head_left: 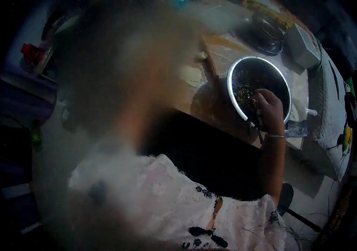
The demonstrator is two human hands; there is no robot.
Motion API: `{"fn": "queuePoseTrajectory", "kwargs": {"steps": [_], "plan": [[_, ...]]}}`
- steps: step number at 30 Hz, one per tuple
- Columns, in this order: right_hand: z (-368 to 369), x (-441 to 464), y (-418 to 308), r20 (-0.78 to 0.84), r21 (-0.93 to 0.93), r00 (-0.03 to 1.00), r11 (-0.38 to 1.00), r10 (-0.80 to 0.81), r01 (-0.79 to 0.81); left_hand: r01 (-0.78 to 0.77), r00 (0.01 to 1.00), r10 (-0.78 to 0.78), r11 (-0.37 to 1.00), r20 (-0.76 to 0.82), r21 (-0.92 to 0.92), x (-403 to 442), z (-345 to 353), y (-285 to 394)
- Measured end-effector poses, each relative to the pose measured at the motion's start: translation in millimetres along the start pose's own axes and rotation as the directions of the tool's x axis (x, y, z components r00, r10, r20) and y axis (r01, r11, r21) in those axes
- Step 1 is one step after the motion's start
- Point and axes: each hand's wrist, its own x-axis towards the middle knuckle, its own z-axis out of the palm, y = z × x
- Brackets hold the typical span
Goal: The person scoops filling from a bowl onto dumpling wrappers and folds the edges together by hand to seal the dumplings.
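My right hand (268, 104) reaches over the near rim of a bowl (288, 85) with a bright metal edge. Its fingers are closed around a thin dark utensil (260, 134) that sticks out below the fist; the exact kind is too dim to tell. Inside the bowl lies a dark, chopped mixture (243, 88). A smear across the picture covers my left forearm (138, 113), and my left hand is lost in that haze. Close to the blur, a pale flat round piece (192, 76), like dough, rests on the work surface.
A brown wooden stick or edge (210, 58) runs left of the bowl. Behind stand a dark glossy round container (266, 35) and a white box (302, 45). A clear plastic packet (297, 129) lies right of my wrist. A large white sack-like shape (329, 104) borders the right side.
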Motion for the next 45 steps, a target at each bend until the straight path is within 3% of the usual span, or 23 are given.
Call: {"fn": "queuePoseTrajectory", "kwargs": {"steps": [2, 4, 6, 8, 10, 13, 15, 17, 18, 22, 24, 25, 27, 28, 29, 32, 33, 35, 36, 38, 41, 43, 45], "plan": [[-0.1, 1.5, 1.9, 0.012, 0.014, 0.998, 0.998, 0.055, -0.055, -0.059, 0.997, 0.064, 0.995, -0.053, 0.081, -11.4, 11.7, 7.1], [0.9, 3.4, 6.3, 0.005, 0.026, 1.000, 0.999, 0.031, -0.031, -0.296, 0.947, 0.314, 0.935, -0.066, 0.198, -16.5, 19.2, 4.8], [3.3, 5.1, 5.7, 0.001, 0.039, 1.000, 0.999, 0.009, -0.009, -0.252, 0.957, 0.279, 0.936, -0.079, 0.244, -30.5, 21.4, 19.0], [5.2, 4.3, 2.5, 0.046, 0.084, 0.994, 0.992, 0.094, -0.098, -0.211, 0.965, 0.247, 0.933, -0.092, 0.290, -33.7, 25.2, 23.6], [7.8, 4.5, 7.0, 0.031, 0.052, 0.996, 0.995, 0.084, -0.086, -0.137, 0.976, 0.154, 0.984, -0.156, 0.114, -27.0, 37.1, 20.7], [6.9, 9.2, 20.1, 0.031, -0.024, 0.999, 0.999, 0.034, -0.033, -0.187, 0.957, 0.214, 0.971, -0.196, 0.147, -36.8, 34.0, 25.6], [6.1, 12.1, 24.5, 0.040, -0.071, 0.999, 0.998, 0.002, 0.001, -0.141, 0.973, 0.160, 0.982, -0.166, 0.124, -3.4, 50.7, 6.1], [6.5, 13.1, 26.2, 0.042, -0.149, 0.999, 0.988, -0.032, 0.038, -0.284, 0.920, 0.324, 0.938, -0.220, 0.196, 12.1, 57.9, -5.5], [5.9, 12.8, 22.6, 0.043, -0.145, 0.998, 0.989, -0.036, 0.041, -0.321, 0.925, 0.318, 0.947, -0.207, 0.021, -10.6, 44.6, 10.9], [4.1, 15.6, 22.1, 0.055, -0.207, 0.998, 0.977, -0.034, 0.045, -0.334, 0.901, 0.354, 0.935, -0.250, 0.122, -9.5, 43.3, 17.6], [4.7, 13.8, 19.5, 0.055, -0.228, 0.998, 0.973, -0.025, 0.037, -0.617, 0.770, 0.510, 0.748, -0.384, -0.244, -22.0, 32.9, 29.2], [5.2, 12.5, 13.2, 0.057, -0.217, 0.998, 0.976, -0.001, 0.013, -0.618, 0.770, 0.511, 0.747, -0.382, -0.245, -24.9, 21.6, 37.9], [5.2, 12.8, 13.2, 0.059, -0.205, 0.998, 0.979, 0.020, -0.007, -0.453, 0.870, 0.412, 0.885, -0.270, -0.108, -31.0, 5.2, 50.4], [4.6, 15.6, 18.7, 0.068, -0.257, 0.997, 0.965, -0.030, 0.047, -0.438, 0.899, 0.367, 0.766, -0.240, -0.471, -17.0, 13.5, 44.1], [4.1, 17.7, 22.7, 0.079, -0.307, 0.994, 0.946, -0.078, 0.099, -0.440, 0.898, 0.369, 0.766, -0.240, -0.468, -4.2, 18.5, 33.8], [4.0, 19.0, 26.2, 0.081, -0.316, 0.994, 0.944, -0.079, 0.101, -0.423, 0.902, 0.396, 0.892, -0.174, -0.159, 4.3, 9.8, 32.9], [4.1, 19.7, 29.9, 0.080, -0.314, 0.994, 0.944, -0.078, 0.099, -0.423, 0.902, 0.397, 0.892, -0.172, -0.158, -1.0, 8.1, 36.4], [5.0, 20.6, 38.3, 0.078, -0.260, 0.981, 0.946, -0.177, 0.191, -0.333, 0.943, 0.305, 0.871, -0.133, -0.362, -13.7, 8.1, 42.2], [4.9, 20.8, 36.7, 0.078, -0.259, 0.982, 0.947, -0.174, 0.189, -0.331, 0.944, 0.304, 0.872, -0.130, -0.362, -22.8, 5.8, 47.2], [4.8, 21.0, 32.4, 0.113, -0.391, 0.983, 0.903, -0.144, 0.177, -0.235, 0.972, 0.213, 0.822, -0.103, -0.518, -37.0, 3.9, 53.5], [6.3, 22.3, 34.0, 0.106, -0.464, 0.963, 0.845, -0.246, 0.267, -0.231, 0.951, 0.308, 0.780, 0.036, -0.582, -4.3, 25.6, 27.8], [8.0, 28.4, 49.5, 0.068, -0.374, 0.986, 0.912, -0.155, 0.170, -0.253, 0.931, 0.353, 0.811, 0.096, -0.527, 11.6, 50.1, 7.6], [8.0, 27.3, 52.9, 0.034, -0.277, 0.998, 0.959, -0.058, 0.065, -0.208, 0.958, 0.242, 0.956, 0.155, -0.207, 5.9, 65.6, 9.6]]}}
